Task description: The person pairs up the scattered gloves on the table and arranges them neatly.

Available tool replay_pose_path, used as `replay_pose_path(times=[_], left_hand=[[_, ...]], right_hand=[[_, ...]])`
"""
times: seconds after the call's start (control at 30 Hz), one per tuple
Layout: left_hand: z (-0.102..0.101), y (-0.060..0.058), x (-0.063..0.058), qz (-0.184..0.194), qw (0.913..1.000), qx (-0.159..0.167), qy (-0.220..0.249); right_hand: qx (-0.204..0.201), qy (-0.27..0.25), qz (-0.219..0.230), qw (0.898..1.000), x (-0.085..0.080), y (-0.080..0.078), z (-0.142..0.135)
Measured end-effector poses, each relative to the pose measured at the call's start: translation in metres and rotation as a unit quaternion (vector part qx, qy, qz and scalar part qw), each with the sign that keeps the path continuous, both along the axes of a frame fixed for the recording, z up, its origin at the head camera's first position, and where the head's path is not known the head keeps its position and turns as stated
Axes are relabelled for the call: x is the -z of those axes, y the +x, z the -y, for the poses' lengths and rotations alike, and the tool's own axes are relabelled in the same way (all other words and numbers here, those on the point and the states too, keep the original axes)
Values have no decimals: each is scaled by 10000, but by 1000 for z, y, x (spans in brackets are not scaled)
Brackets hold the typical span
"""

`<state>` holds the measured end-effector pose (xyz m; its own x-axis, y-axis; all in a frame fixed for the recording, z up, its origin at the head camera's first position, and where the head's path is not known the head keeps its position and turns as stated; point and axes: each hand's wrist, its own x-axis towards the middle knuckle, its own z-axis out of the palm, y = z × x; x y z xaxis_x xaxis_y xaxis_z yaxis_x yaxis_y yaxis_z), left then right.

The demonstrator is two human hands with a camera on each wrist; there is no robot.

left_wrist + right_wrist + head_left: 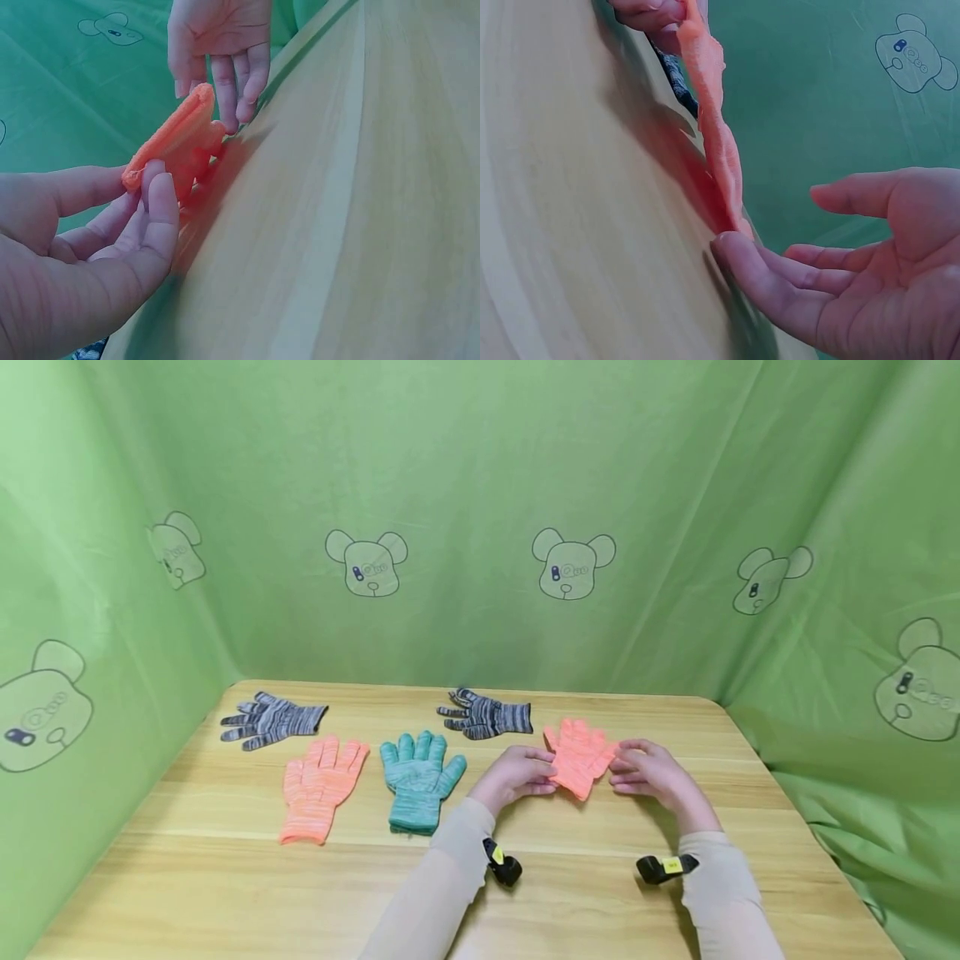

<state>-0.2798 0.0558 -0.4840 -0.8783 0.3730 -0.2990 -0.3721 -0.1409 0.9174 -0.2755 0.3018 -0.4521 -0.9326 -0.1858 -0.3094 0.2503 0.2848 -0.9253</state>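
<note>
My left hand pinches the cuff of an orange knit glove between thumb and fingers. The cuff side is lifted off the table, and its folded rim shows in the left wrist view. On the glove's other side is my right hand, its thumb held apart from its loosely bent fingers. One right fingertip lies at the glove's edge; whether it touches cannot be told. Behind the held glove lies a dark grey striped glove, and left of my left hand a teal glove.
A second orange glove lies palm-flat left of the teal one. Farther back at the left is another grey striped glove. Green curtains printed with bear heads enclose the wooden table at the back and both sides.
</note>
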Motion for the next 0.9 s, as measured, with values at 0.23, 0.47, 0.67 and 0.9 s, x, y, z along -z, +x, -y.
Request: replay_pose_path(times=[0.23, 0.47, 0.67, 0.9], left_hand=[[1, 0, 2, 36, 9999, 108, -40], [2, 2, 0, 70, 9999, 143, -20], [4, 3, 0, 38, 9998, 174, -72], [6, 2, 1, 41, 9999, 78, -87]], right_hand=[[345, -875, 36, 9956, 3, -3, 8], [611, -1356, -7, 9889, 10, -5, 17], [261, -1347, 41, 9905, 17, -5, 17], [156, -1475, -185, 9888, 18, -6, 17]])
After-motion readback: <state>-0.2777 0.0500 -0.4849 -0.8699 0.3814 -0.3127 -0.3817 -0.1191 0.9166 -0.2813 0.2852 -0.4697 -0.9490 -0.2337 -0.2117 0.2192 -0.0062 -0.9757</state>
